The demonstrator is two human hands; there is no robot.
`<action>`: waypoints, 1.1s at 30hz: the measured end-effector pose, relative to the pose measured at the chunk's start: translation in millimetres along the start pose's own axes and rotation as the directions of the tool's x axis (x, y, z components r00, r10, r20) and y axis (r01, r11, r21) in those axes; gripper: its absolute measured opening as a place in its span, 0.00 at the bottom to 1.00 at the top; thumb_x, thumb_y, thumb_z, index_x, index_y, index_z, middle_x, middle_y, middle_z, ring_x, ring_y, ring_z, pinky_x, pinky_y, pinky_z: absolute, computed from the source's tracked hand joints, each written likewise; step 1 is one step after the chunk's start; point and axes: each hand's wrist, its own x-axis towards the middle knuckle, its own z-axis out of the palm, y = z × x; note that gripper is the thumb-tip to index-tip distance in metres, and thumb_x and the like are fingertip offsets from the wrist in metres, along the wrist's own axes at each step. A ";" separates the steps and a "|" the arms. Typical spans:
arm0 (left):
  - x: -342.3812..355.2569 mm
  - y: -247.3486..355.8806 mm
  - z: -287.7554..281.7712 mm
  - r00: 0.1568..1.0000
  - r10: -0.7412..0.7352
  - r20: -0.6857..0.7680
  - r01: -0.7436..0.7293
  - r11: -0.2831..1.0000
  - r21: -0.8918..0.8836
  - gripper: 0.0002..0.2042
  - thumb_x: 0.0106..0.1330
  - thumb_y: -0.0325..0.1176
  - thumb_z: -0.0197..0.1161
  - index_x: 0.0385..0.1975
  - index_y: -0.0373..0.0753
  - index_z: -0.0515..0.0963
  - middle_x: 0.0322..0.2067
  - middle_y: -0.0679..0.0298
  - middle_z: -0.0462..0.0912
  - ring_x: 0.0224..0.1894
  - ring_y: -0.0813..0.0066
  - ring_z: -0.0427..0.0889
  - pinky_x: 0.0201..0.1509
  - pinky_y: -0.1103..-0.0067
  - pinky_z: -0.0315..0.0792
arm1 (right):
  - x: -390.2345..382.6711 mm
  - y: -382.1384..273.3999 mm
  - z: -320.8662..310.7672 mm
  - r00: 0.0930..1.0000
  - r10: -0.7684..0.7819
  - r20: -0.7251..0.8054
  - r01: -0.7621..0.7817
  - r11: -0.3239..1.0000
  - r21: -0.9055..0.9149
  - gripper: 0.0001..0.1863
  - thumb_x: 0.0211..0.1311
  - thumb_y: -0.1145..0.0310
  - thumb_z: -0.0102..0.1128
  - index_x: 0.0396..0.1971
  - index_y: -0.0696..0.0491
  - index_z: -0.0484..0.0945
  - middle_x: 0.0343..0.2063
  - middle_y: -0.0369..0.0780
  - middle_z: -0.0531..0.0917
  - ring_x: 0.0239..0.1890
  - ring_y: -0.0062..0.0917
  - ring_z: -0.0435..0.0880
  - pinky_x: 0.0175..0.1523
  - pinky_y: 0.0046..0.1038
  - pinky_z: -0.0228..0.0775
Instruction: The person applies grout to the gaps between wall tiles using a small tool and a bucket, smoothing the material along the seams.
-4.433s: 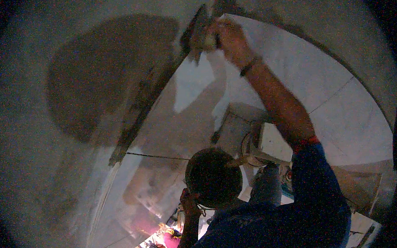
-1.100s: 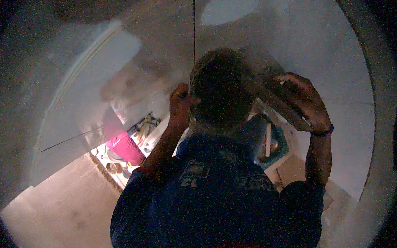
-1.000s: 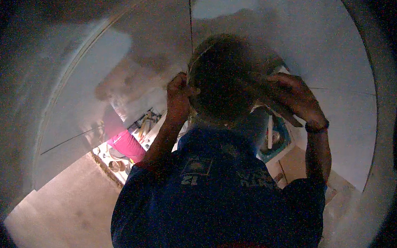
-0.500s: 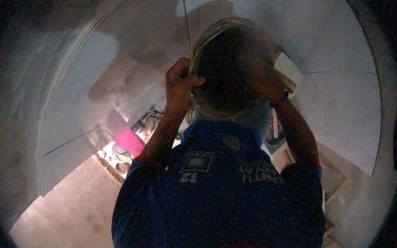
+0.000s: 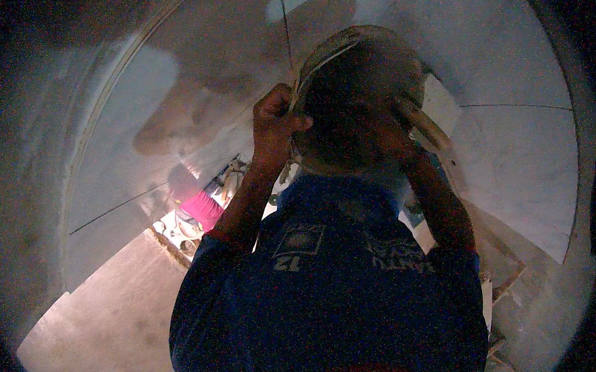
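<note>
A round bucket (image 5: 358, 61), its dark mouth turned up toward me, is in front of my chest. My left hand (image 5: 274, 121) closes on its left rim, thumb over the inner side and fingers outside. My right hand (image 5: 395, 140) reaches into the bucket at its right side; shadow hides its fingers and whatever they may hold. A tan, curved strip (image 5: 428, 129) lies by the right rim, just above my right wrist; whether it is part of the bucket or a separate handle is unclear. The bucket's contents are too dark to make out.
Pale, large panels (image 5: 515, 157) with dark joint lines rise around the bucket, shadows falling across the left ones. At the lower left, bright pink cloth (image 5: 202, 209) shows beside jumbled items (image 5: 229, 179). A brown board edge (image 5: 509, 281) is at lower right, bare floor (image 5: 112, 318) at lower left.
My right hand has shifted slightly within the bucket, and the tan strip by the right rim shows more plainly. My left hand keeps its hold on the rim.
</note>
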 end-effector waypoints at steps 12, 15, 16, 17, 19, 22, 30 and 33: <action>-7.8 12.1 17.5 0.991 -0.107 -0.077 0.105 0.994 -0.024 0.09 0.37 0.24 0.59 0.19 0.41 0.67 0.18 0.73 0.64 0.21 0.83 0.62 0.27 0.84 0.59 | -44.7 16.6 18.9 1.000 0.025 -0.017 -0.013 0.859 0.512 0.20 0.61 0.60 0.45 0.49 0.56 0.68 0.49 0.46 0.72 0.49 0.40 0.71 0.56 0.38 0.60; -2.3 -5.1 7.7 0.998 -0.032 -0.061 0.034 0.999 0.039 0.09 0.39 0.24 0.59 0.19 0.40 0.67 0.18 0.72 0.64 0.22 0.83 0.62 0.27 0.83 0.59 | -56.3 22.4 23.5 0.999 0.050 -0.013 -0.028 0.740 0.672 0.20 0.61 0.60 0.45 0.49 0.56 0.67 0.49 0.46 0.72 0.49 0.40 0.71 0.56 0.38 0.61; -3.0 -7.9 7.4 0.997 -0.013 -0.076 0.021 0.994 0.103 0.09 0.40 0.24 0.60 0.19 0.40 0.67 0.18 0.72 0.64 0.22 0.83 0.62 0.27 0.83 0.59 | -59.8 25.4 25.0 0.998 0.058 -0.009 -0.034 0.689 0.724 0.20 0.61 0.60 0.45 0.49 0.56 0.67 0.49 0.46 0.72 0.49 0.40 0.71 0.56 0.38 0.61; -3.9 -10.4 8.3 0.996 0.007 -0.090 0.008 0.986 0.167 0.09 0.40 0.25 0.60 0.20 0.40 0.67 0.18 0.72 0.64 0.23 0.83 0.62 0.27 0.83 0.58 | -62.9 27.7 27.1 0.998 0.064 -0.006 -0.036 0.636 0.771 0.20 0.61 0.60 0.45 0.49 0.56 0.67 0.49 0.46 0.72 0.49 0.40 0.71 0.55 0.38 0.61; -5.4 -13.0 13.2 0.996 0.027 -0.090 -0.007 0.976 0.218 0.09 0.42 0.26 0.61 0.20 0.40 0.67 0.18 0.72 0.64 0.23 0.82 0.62 0.27 0.82 0.58 | -68.1 32.1 32.3 0.997 0.077 -0.006 -0.034 0.517 0.855 0.20 0.60 0.60 0.46 0.50 0.56 0.67 0.49 0.46 0.72 0.49 0.40 0.71 0.55 0.38 0.61; -9.4 -7.9 23.0 0.996 0.033 -0.077 -0.015 0.976 0.216 0.09 0.47 0.29 0.62 0.20 0.39 0.67 0.18 0.71 0.65 0.24 0.82 0.61 0.27 0.82 0.58 | -68.7 33.7 42.5 0.996 0.084 -0.017 -0.013 0.347 0.938 0.20 0.60 0.60 0.46 0.50 0.56 0.67 0.49 0.46 0.72 0.49 0.40 0.71 0.55 0.38 0.61; -20.9 -3.3 14.8 0.974 0.016 -0.225 0.015 0.990 0.138 0.11 0.56 0.36 0.61 0.21 0.39 0.67 0.19 0.70 0.66 0.24 0.82 0.61 0.28 0.82 0.57 | -77.9 33.5 57.8 0.996 0.061 -0.064 0.060 0.060 0.996 0.21 0.60 0.61 0.46 0.50 0.56 0.67 0.49 0.45 0.72 0.49 0.39 0.71 0.55 0.38 0.62; -35.7 -31.0 -1.0 0.973 0.013 -0.231 0.051 0.962 0.268 0.12 0.57 0.38 0.60 0.21 0.39 0.67 0.19 0.71 0.64 0.24 0.81 0.60 0.29 0.82 0.57 | -95.7 38.2 56.1 0.994 0.038 -0.099 0.099 0.002 0.995 0.21 0.60 0.61 0.46 0.50 0.56 0.67 0.49 0.45 0.72 0.49 0.39 0.71 0.55 0.38 0.62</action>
